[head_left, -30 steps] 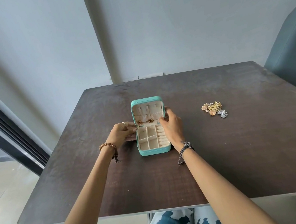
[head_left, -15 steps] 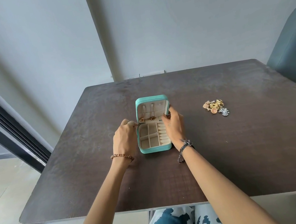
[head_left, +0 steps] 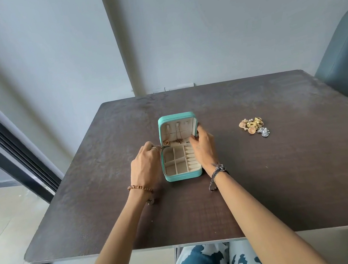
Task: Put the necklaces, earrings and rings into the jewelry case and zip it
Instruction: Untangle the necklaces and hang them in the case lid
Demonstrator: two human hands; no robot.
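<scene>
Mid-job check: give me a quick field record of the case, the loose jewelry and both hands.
case: teal jewelry case open, lid upright, on dark table
in lid: two necklace pendants hanging
tray compartments: look empty
loose jewelry: gold and silver pile on table, right of case, apart from it
left hand: at case's left edge by the hinge, fingers curled; what it pinches cannot be told
right hand: fingers on lid's right edge
zip: undone
</scene>
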